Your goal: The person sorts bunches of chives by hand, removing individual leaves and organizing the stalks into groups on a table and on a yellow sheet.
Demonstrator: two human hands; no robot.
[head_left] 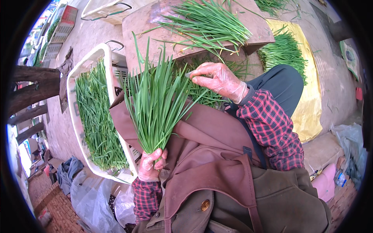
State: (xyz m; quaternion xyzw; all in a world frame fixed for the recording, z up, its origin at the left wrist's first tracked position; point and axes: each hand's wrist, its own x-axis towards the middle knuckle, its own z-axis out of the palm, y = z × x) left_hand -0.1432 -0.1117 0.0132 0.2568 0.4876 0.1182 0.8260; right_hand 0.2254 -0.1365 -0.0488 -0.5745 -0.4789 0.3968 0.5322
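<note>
A fanned bunch of garlic chives stands upright over my lap, its leaf tips pointing away from me. My left hand, in a thin clear glove, is closed round the bottom of the bunch. On the right side of the leaves, my right hand, gloved too, is closed in a pinch. Something small and greyish shows at its fingertips, too small to name. Beyond my hands, a loose heap of chives lies across a low board. More cut leaves lie on the ground below the board's near edge.
At my left stands a white plastic crate filled with chives. A yellow sack at the right carries another pile of chives. Another pale crate is at the far left. Clear plastic bags lie at the lower left.
</note>
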